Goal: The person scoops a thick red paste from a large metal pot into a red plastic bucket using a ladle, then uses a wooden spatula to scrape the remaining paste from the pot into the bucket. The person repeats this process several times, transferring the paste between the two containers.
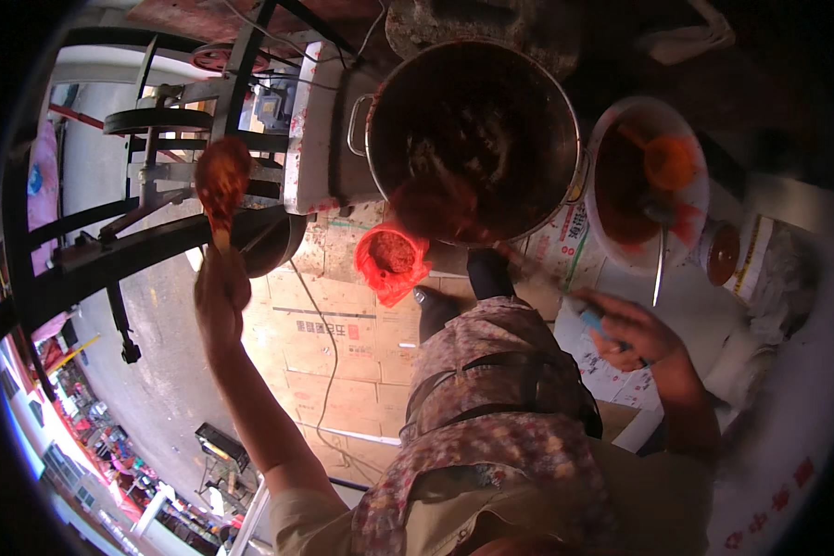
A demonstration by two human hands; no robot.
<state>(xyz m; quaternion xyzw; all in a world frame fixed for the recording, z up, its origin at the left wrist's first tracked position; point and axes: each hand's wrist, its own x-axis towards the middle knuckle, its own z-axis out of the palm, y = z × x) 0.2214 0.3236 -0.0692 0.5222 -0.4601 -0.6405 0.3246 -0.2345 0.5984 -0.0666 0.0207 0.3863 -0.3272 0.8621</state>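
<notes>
My left hand [221,287] is closed round the handle of a sauce-coated spoon [222,181], held up at the left with its bowl pointing away from me. My right hand [632,332] grips the blue end of a long-handled ladle [591,320]. The ladle's handle runs left to a blurred head over the near rim of a large metal pot [389,102]. Dark red sauce coats the pot's inside. Just left of the ladle head, below the pot, stands a red-bag-lined container [366,269] with red chopped stuff in it.
Right of the pot, a white basin [660,113] holds red sauce, an orange scoop [669,163] and a metal-handled utensil [661,269]. A jar [721,255] stands beside it. A metal frame with a wheel [157,120] occupies the left. A cable [329,361] crosses the cardboard-covered floor [296,306].
</notes>
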